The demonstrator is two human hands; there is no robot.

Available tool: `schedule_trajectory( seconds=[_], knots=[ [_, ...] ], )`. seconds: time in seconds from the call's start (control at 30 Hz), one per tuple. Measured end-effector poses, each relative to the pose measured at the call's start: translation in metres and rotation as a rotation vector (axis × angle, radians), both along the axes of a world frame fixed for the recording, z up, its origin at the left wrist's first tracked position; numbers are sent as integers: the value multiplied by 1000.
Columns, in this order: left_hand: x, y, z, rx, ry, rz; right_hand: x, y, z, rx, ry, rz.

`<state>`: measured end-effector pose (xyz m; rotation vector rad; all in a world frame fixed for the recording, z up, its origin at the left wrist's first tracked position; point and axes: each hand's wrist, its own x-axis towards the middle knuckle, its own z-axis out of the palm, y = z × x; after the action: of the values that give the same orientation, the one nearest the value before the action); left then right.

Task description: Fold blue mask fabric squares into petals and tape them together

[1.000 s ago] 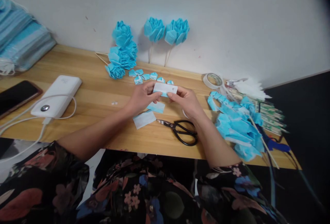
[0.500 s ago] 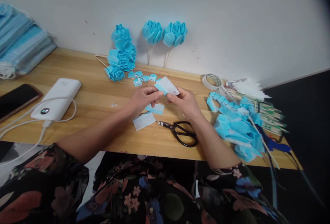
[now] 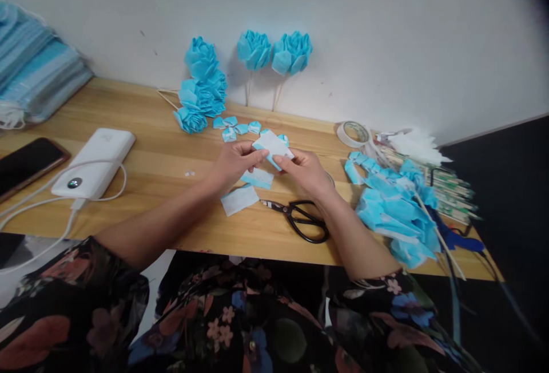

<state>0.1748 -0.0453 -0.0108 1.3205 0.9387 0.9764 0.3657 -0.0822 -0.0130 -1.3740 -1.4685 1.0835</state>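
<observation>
Between my two hands is a small white and blue piece of mask fabric [image 3: 274, 143], pale side toward me. My left hand [image 3: 238, 161] pinches its left corner between thumb and fingers. At the lower right edge, my right hand [image 3: 305, 171] grips it the same way. Beneath them on the table lie a flat fabric rectangle [image 3: 240, 199] and another blue-edged fabric piece [image 3: 258, 178]. Black-handled scissors [image 3: 295, 215] rest beside my right forearm. Just beyond my hands are several small folded blue petals [image 3: 229, 134].
Blue fabric roses [image 3: 292, 52] on sticks lean at the wall; more roses [image 3: 201, 95] lie left of them. A tape roll [image 3: 352, 134] and a blue petal heap [image 3: 392, 213] are at right. At left are a power bank [image 3: 96, 161], a phone [image 3: 30, 167] and stacked masks [image 3: 40, 70].
The fabric piece has turned in my fingers and shifted slightly left, now showing a blue strip along its lower edge. Both hands keep their pinch; a folded petal behind it has come into view.
</observation>
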Motion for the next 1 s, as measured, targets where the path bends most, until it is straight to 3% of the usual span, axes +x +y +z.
schedule_trajectory(
  seconds=[0.27,0.47,0.7,0.87,1.0],
  knots=[
    [-1,-1,4,35,17,6,-3,-4,11,-7,-20,41],
    [-1,-2,5,51,20,4,-4,-4,8,-6,-93,22],
    [0,0,1,34,-87,-42,-4,-3,7,16,-31,47],
    [-1,-2,0,48,30,-78,-4,-3,4,23,-11,23],
    [0,-1,1,-56,-75,-39,1,-1,4,60,7,-9]
  ],
)
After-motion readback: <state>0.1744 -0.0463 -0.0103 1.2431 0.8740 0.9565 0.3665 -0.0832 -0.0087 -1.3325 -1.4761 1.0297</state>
